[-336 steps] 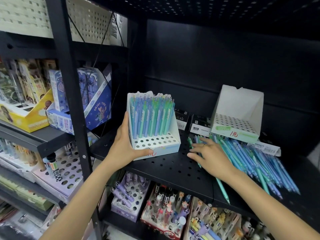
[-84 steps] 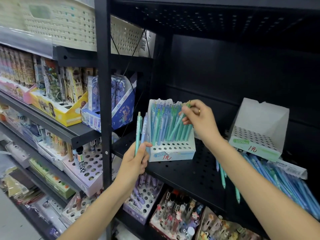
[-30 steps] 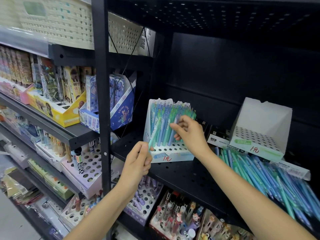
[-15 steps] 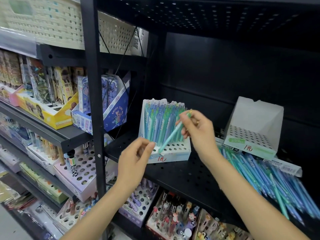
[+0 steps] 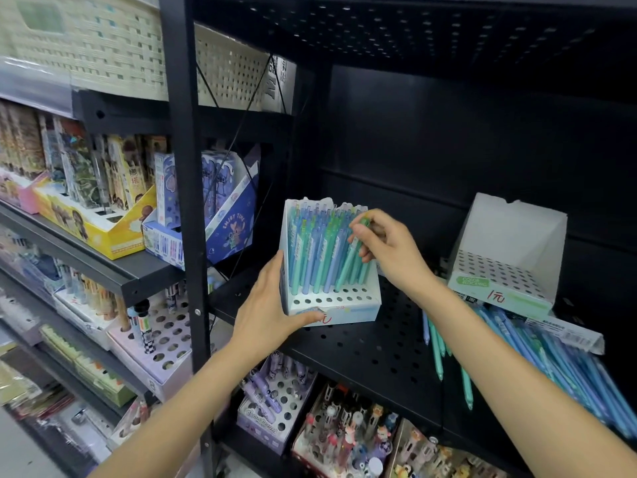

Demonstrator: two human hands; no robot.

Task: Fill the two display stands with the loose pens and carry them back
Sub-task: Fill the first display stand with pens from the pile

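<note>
The black perforated metal shelf (image 5: 362,353) carries an empty white cardboard display stand (image 5: 510,250) at the right, with loose blue and green pens (image 5: 551,357) piled below it. The nearly full white cardboard stand (image 5: 331,305) is gripped at its left wall by the left hand (image 5: 272,308), thumb across the front. A green pen (image 5: 351,260) in it is pinched by the right hand (image 5: 389,250).

left hand (image 5: 272,307): fingers curled, thumb extended, a grip is kept | right hand (image 5: 387,246): raised, fingertips pinched | both forearms extended forward
</note>
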